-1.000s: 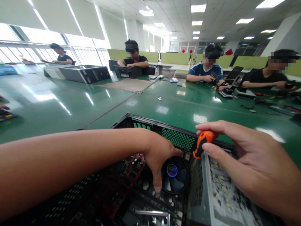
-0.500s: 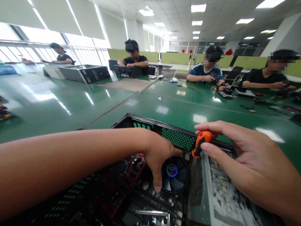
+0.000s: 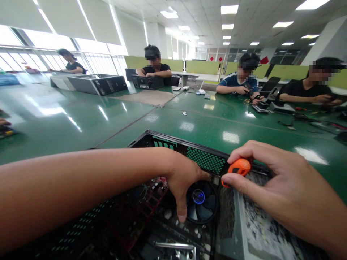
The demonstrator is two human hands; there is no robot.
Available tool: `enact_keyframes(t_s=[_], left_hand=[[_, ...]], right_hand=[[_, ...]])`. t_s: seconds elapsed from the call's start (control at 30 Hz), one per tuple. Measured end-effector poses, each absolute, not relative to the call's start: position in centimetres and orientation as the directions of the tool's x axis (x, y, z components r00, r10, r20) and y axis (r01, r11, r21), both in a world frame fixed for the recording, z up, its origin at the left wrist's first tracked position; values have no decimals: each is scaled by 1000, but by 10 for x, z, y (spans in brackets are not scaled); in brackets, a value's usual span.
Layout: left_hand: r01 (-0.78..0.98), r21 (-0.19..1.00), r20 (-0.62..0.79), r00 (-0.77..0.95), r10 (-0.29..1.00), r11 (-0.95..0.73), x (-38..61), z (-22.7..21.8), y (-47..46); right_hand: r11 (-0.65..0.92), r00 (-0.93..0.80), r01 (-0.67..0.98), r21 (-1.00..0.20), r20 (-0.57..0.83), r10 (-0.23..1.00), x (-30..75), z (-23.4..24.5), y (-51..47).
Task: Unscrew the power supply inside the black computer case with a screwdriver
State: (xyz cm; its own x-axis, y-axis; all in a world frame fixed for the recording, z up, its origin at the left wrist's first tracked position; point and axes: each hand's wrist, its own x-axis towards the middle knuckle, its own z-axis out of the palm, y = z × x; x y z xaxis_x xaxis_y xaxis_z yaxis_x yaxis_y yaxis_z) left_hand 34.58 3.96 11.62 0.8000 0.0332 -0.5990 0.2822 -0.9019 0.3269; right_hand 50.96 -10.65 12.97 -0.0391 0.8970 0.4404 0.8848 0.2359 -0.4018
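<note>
An opened black computer case (image 3: 173, 139) lies in front of me, its inside facing up. My left hand (image 3: 184, 177) reaches into it, thumb and fingers spanning the rim of a round black cooling fan (image 3: 198, 207) with a blue hub. My right hand (image 3: 273, 180) pinches the orange-and-black handle of a screwdriver (image 3: 241, 167) between thumb and fingers, above the case's right side. The screwdriver's shaft is not visible. Left of the fan, partly under my left forearm, sits a red circuit board (image 3: 141, 224). A metal power supply box (image 3: 240, 224) lies below my right hand.
A silver metal bracket (image 3: 176, 245) stands near the front of the case. Across the green table (image 3: 135, 121), several people work; another computer case (image 3: 97, 85) lies far left. Small parts and cables (image 3: 325, 124) are scattered to the right.
My right hand has turned slightly and the screwdriver handle has tilted, shifting a little right and down. My left hand and the fan have stayed in place.
</note>
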Motion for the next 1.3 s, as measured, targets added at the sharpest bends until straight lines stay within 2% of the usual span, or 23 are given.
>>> enact_keyframes(t_s=[0.27, 0.87, 1.03, 1.17, 1.3], left_hand=[[256, 305, -587, 809, 30, -917, 346, 116, 39], [301, 326, -610, 791, 43, -896, 346, 119, 40], [286, 339, -588, 808, 35, -896, 345, 117, 41], [265, 343, -586, 810, 15, -901, 345, 117, 41], [260, 323, -581, 813, 26, -910, 346, 118, 41]], right_hand=[[294, -78, 874, -387, 484, 871, 514, 125, -109], [199, -35, 889, -412, 373, 927, 510, 132, -108], [209, -26, 887, -411, 408, 912, 508, 130, -107], [246, -28, 863, -441, 446, 895, 510, 128, -107], [236, -29, 848, -475, 402, 915, 513, 126, -110]])
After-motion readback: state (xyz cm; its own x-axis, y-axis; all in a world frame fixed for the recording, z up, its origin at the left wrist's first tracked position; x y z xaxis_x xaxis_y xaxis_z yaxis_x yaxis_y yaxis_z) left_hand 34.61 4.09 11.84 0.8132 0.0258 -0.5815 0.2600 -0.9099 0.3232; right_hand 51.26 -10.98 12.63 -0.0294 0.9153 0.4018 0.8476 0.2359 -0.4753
